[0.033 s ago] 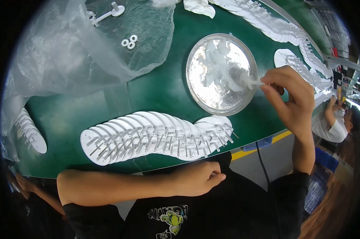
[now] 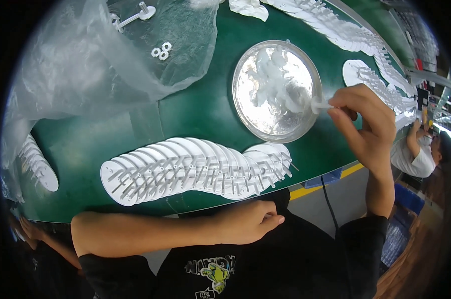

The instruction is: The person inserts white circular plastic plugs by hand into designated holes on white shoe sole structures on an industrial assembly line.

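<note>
In a pinch between thumb and fingertips, my right hand (image 2: 362, 119) grips a small white stick-like piece (image 2: 322, 105). Its blurred, wider end is over the right rim of a round metal dish (image 2: 242, 112). Whitish translucent grease (image 2: 270, 82) is smeared across the dish's floor. My left hand (image 2: 250, 222) lies close to my body at the table's near edge, fingers curled and thumb out, with nothing visible in it. Just beyond it, a curved row of overlapping white plastic plates (image 2: 195, 169) with thin upright pins stretches along the green table.
A clear plastic bag (image 2: 90, 65) covers the far left, with small white gears (image 2: 161, 51) and a geared shaft (image 2: 134, 19) on it. More pinned white plates (image 2: 330, 32) line the far right, others (image 2: 38, 164) the left. Another person (image 2: 415, 152) sits at right.
The white piece in my right hand has shifted slightly to the right, its wide end now nearer the dish's rim. My left hand stays in practically the same place.
</note>
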